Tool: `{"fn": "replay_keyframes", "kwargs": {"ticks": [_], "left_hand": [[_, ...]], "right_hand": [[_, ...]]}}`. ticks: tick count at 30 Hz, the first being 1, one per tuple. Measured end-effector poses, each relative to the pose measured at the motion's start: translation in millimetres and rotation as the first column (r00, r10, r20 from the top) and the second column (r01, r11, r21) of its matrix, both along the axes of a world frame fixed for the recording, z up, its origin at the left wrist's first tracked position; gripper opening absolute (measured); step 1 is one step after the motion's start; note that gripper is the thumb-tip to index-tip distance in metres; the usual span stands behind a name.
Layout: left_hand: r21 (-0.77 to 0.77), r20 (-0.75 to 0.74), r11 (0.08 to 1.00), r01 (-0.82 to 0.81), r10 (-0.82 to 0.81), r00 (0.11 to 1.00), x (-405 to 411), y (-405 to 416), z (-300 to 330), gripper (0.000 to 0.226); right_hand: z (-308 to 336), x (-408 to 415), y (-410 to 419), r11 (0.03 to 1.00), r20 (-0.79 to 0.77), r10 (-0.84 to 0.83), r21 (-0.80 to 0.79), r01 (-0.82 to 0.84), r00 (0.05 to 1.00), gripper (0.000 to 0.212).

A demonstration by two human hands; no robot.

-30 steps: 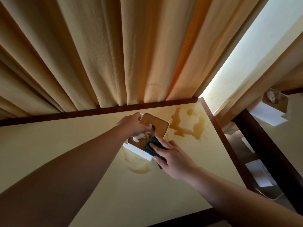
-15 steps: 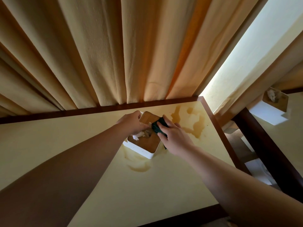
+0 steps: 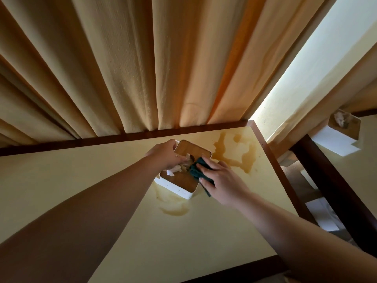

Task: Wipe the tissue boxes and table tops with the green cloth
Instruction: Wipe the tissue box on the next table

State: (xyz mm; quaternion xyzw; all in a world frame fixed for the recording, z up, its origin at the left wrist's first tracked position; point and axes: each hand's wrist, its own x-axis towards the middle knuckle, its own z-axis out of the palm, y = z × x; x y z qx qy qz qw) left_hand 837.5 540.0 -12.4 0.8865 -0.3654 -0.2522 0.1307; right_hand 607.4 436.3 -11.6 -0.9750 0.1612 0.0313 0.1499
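Note:
A white tissue box (image 3: 179,188) with a wooden lid stands near the far edge of a cream table top (image 3: 204,231) framed in dark wood. My left hand (image 3: 165,153) grips the box's far left side beside the tissue sticking out of the lid. My right hand (image 3: 220,180) presses the dark green cloth (image 3: 196,170) onto the lid's right side, fingers curled over the cloth. Brown liquid stains (image 3: 234,154) lie on the table right of the box, and another stain (image 3: 173,207) lies in front of it.
Beige curtains (image 3: 142,68) hang right behind the table. A second table (image 3: 363,180) stands at the right with another white tissue box (image 3: 336,139) on it. A gap with a chair seat and white papers (image 3: 322,217) lies between the tables.
My right hand with the cloth slid from the lid's near end to its far end, then came back toward the middle right. My left hand stayed on the box.

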Motion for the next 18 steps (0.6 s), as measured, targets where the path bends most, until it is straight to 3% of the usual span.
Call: {"fn": "replay_keyframes", "kwargs": {"ticks": [6,11,18], "left_hand": [[-0.004,-0.049,1.000,-0.022,0.022,0.999,-3,1,4,0.062],[-0.016,-0.117,0.999,-0.029,0.027,0.993,-5,2,11,0.048],[0.013,-0.092,1.000,-0.018,0.019,0.996,-4,2,11,0.055]], "right_hand": [[6,37,-28,0.993,-0.054,-0.116,-0.041,0.114,0.992,0.053],[13,68,-31,0.995,-0.107,-0.098,-0.037,0.095,0.989,0.051],[26,87,-33,0.997,-0.207,-0.060,-0.056,0.049,0.977,0.052]]}}
